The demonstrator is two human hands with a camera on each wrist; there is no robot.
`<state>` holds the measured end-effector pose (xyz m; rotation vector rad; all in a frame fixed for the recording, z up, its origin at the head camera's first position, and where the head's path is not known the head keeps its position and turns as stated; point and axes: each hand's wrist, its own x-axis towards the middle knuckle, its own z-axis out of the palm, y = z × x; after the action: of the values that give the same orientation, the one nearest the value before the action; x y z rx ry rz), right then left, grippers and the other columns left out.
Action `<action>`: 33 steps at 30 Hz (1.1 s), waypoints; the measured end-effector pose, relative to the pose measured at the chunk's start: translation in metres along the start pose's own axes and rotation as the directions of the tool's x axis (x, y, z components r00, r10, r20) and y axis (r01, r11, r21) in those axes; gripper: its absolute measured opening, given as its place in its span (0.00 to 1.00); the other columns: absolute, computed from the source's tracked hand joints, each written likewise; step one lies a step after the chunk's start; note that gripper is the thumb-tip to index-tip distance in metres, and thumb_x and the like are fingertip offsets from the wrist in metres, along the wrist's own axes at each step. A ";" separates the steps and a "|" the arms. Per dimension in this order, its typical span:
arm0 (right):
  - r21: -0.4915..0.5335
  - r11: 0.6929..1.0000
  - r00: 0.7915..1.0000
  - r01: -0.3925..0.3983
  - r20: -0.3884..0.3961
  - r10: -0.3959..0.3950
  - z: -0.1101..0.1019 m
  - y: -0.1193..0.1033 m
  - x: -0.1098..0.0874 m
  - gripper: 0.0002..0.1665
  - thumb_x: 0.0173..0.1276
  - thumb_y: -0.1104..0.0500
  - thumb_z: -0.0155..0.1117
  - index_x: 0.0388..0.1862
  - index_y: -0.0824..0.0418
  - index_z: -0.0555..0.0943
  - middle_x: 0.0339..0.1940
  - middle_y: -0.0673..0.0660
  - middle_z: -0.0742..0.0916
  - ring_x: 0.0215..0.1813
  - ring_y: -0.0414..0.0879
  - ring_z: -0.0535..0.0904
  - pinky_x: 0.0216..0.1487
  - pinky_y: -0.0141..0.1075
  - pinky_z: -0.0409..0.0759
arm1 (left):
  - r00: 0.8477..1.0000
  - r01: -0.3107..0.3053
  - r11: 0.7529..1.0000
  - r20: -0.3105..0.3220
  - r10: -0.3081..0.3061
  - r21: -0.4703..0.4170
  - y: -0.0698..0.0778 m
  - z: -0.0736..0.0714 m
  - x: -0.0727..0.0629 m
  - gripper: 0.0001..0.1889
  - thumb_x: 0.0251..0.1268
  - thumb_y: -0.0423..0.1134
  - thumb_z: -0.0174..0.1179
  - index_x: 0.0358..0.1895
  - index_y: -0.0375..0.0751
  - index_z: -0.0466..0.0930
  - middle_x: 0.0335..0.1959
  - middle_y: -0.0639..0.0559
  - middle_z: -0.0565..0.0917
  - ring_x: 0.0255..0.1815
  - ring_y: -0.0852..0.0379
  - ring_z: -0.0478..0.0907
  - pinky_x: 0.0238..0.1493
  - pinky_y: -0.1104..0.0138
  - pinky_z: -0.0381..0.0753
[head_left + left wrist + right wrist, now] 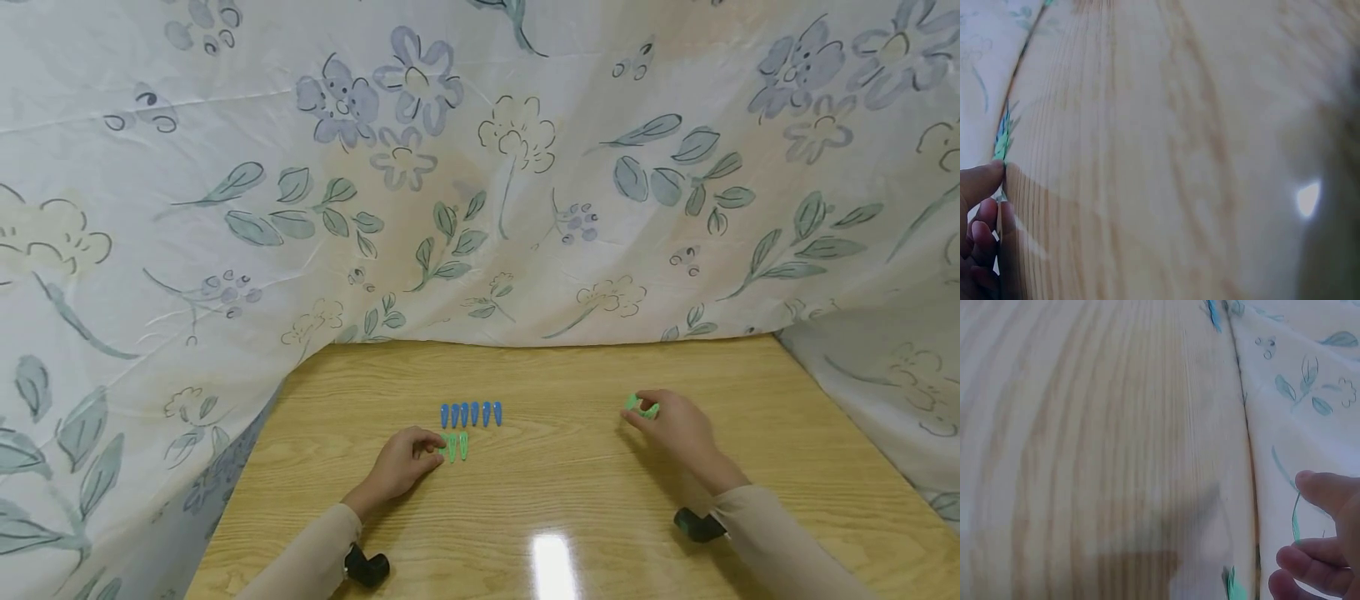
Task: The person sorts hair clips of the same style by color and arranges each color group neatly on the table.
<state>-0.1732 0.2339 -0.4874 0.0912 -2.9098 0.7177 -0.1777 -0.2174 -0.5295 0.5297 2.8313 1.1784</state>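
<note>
Several blue hair clips [471, 414] lie side by side in a row on the table. Just in front of them is a shorter row of green hair clips [463, 446]. My left hand [405, 460] pinches the leftmost green clip of that row between thumb and index finger; in the left wrist view the thumb [984, 180] overlaps the row's end. Farther right, my right hand [678, 429] holds a green hair clip [1296, 522] by its ends between thumb and finger, above the table. More green clips [1232, 586] lie on the table near that hand, partly hidden by it in the head view.
The wooden table [555, 492] has a bright light reflection near its front. A floral cloth [480, 208] hangs along the back and both sides of the table. Dark wrist cameras [367, 567] sit below both sleeves.
</note>
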 end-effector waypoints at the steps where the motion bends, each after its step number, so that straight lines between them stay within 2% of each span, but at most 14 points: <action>1: 0.001 1.000 1.000 0.012 -0.001 -0.012 0.001 -0.002 0.000 0.33 0.69 0.44 0.69 0.60 0.68 0.81 0.45 0.62 0.89 0.26 0.40 0.76 0.20 0.33 0.69 | 1.000 -0.001 1.000 0.001 0.001 0.001 0.000 0.000 0.000 0.08 0.64 0.37 0.69 0.46 0.47 0.88 0.36 0.56 0.81 0.26 0.65 0.66 0.29 0.71 0.68; 3: 0.009 0.999 0.999 0.033 -0.002 -0.033 0.004 -0.006 0.000 0.32 0.68 0.44 0.70 0.59 0.68 0.82 0.44 0.62 0.90 0.24 0.40 0.73 0.19 0.34 0.68 | 1.000 -0.003 1.000 0.003 0.003 -0.002 0.001 0.000 -0.001 0.08 0.65 0.38 0.69 0.46 0.47 0.88 0.36 0.55 0.81 0.26 0.65 0.66 0.29 0.71 0.68; 11: 0.015 0.995 0.995 0.094 0.029 -0.095 0.016 -0.022 -0.001 0.30 0.66 0.46 0.71 0.57 0.68 0.84 0.42 0.58 0.90 0.25 0.37 0.76 0.21 0.32 0.69 | 1.000 -0.002 1.000 0.001 0.002 -0.004 0.002 0.000 -0.002 0.08 0.65 0.37 0.69 0.45 0.46 0.88 0.35 0.55 0.81 0.26 0.65 0.66 0.28 0.71 0.68; 18: 0.018 0.995 0.992 0.103 0.076 -0.104 0.024 -0.045 -0.004 0.31 0.66 0.46 0.72 0.58 0.67 0.83 0.42 0.55 0.89 0.25 0.36 0.74 0.20 0.30 0.68 | 1.000 -0.008 1.000 -0.003 0.008 0.002 0.001 0.001 -0.001 0.07 0.65 0.38 0.69 0.45 0.47 0.88 0.36 0.55 0.81 0.26 0.65 0.66 0.29 0.71 0.68; 28: 0.057 0.989 0.987 0.138 0.078 -0.142 0.045 -0.069 -0.005 0.29 0.64 0.47 0.74 0.58 0.64 0.84 0.38 0.50 0.88 0.23 0.34 0.71 0.21 0.28 0.66 | 1.000 -0.001 1.000 0.003 0.001 -0.004 0.000 -0.001 0.001 0.08 0.65 0.38 0.69 0.46 0.47 0.88 0.36 0.55 0.81 0.26 0.65 0.66 0.29 0.71 0.68; 33: 0.070 0.982 0.980 0.174 0.086 -0.180 0.055 -0.080 -0.005 0.28 0.64 0.48 0.74 0.58 0.62 0.84 0.35 0.48 0.88 0.26 0.33 0.76 0.25 0.29 0.71 | 1.000 0.009 1.000 0.003 -0.009 -0.002 0.000 -0.002 0.003 0.08 0.65 0.38 0.69 0.46 0.48 0.88 0.36 0.55 0.81 0.26 0.65 0.66 0.29 0.71 0.68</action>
<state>-0.1675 0.1380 -0.4999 0.3950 -2.9161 0.7924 -0.1807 -0.2175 -0.5278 0.5173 2.8260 1.1780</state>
